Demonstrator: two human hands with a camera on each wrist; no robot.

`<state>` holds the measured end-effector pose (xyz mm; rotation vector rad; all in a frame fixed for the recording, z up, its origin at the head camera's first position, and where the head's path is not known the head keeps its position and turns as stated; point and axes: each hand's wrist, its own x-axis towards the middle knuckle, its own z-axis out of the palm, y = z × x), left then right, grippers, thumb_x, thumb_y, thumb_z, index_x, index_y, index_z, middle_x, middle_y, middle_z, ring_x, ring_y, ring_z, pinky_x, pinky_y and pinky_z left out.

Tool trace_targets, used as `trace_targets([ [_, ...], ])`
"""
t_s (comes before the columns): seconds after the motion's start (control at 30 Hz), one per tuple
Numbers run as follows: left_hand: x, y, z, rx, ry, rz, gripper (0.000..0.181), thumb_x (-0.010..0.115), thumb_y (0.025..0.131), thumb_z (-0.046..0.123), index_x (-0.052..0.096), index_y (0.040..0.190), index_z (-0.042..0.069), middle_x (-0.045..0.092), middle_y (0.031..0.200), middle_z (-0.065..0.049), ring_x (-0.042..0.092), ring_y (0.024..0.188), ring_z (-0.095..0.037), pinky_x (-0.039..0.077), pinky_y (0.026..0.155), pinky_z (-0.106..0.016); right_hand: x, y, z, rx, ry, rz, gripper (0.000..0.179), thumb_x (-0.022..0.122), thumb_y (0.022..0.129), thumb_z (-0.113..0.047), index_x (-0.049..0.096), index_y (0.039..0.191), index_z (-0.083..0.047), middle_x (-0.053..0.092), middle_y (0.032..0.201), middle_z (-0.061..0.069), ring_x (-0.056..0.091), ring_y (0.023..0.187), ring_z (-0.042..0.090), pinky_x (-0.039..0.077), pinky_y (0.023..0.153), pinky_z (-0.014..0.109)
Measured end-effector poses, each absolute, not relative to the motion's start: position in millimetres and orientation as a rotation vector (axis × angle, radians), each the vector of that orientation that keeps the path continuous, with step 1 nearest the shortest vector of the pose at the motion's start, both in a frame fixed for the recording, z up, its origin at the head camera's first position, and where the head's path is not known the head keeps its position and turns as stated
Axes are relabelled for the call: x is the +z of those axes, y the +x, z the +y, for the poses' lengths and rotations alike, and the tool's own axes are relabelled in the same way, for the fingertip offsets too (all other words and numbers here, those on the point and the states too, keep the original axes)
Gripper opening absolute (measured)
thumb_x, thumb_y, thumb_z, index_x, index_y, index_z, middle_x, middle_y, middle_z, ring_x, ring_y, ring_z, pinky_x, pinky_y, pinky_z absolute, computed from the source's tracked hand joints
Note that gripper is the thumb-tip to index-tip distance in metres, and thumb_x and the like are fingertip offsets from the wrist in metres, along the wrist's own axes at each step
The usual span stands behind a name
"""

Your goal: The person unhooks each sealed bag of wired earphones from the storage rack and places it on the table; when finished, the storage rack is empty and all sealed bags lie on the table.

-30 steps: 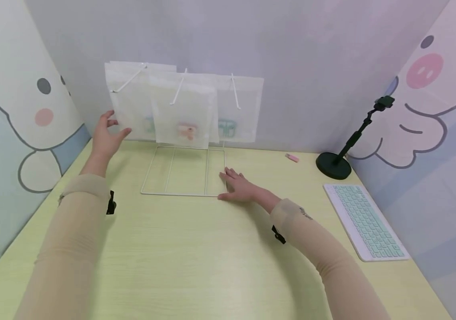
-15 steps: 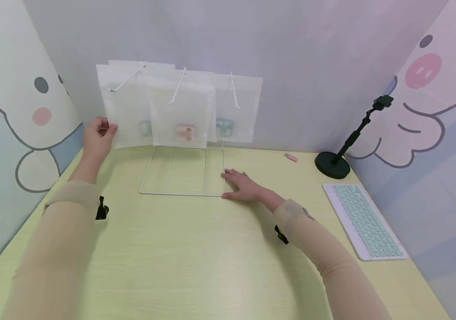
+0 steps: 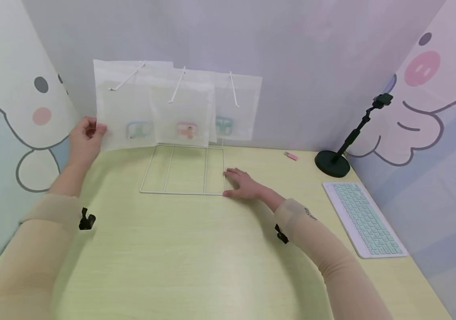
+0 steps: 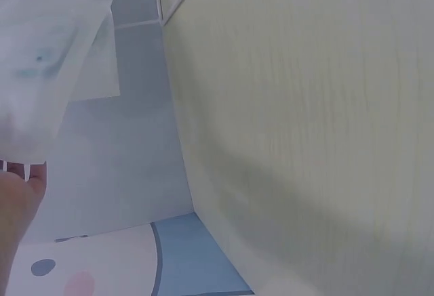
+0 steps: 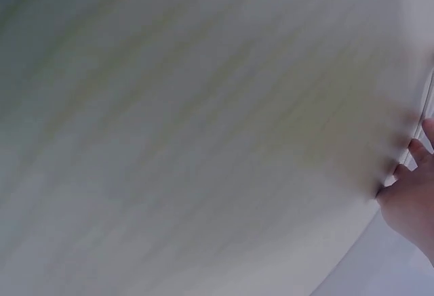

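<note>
In the head view, my left hand (image 3: 85, 141) pinches the lower left edge of a translucent white plastic bag (image 3: 121, 113) between thumb and fingers. This bag hangs at the left of a white wire rack (image 3: 181, 194) and has a small blue-green print. Behind it, part of another bag shows along the top. A middle bag (image 3: 184, 104) with a reddish print and a right bag (image 3: 247, 102) with a teal print hang beside it on slanted white prongs. My right hand (image 3: 243, 184) rests on the table with fingers spread, touching the right side of the rack's base.
On the pale wooden table (image 3: 196, 258) lie a small pink USB stick (image 3: 291, 156) and, at the right, a keyboard (image 3: 365, 220) with mint keys. A black stand (image 3: 333, 163) rises behind the keyboard. Cartoon-printed cloth walls close in the back and both sides.
My left hand has taken hold of the left bag's edge and pulled it leftward, so the bag spreads wider and its print shows more. The right hand has stayed at the rack's base.
</note>
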<state>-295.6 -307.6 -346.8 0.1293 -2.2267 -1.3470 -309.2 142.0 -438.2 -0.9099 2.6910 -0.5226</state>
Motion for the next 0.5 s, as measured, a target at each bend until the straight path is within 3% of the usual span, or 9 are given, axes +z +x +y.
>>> trace_targets([
  [0.5,-315.1,-258.2,-306.3,-1.314,0.167,-2.105,0.012,0.061,0.091,0.023,0.057,0.086,0.033,0.054,0.075,0.025,0.049,0.074,0.004,0.037,0.069,-0.01,-435.1,-312.7,145.3,-0.534,-0.877,2.681,0.08,0.064,0.086,-0.049,0.029,0.149,-0.014,0.022,0.156,0.008,0.018,0.143,0.03,0.014,0.116,0.047],
])
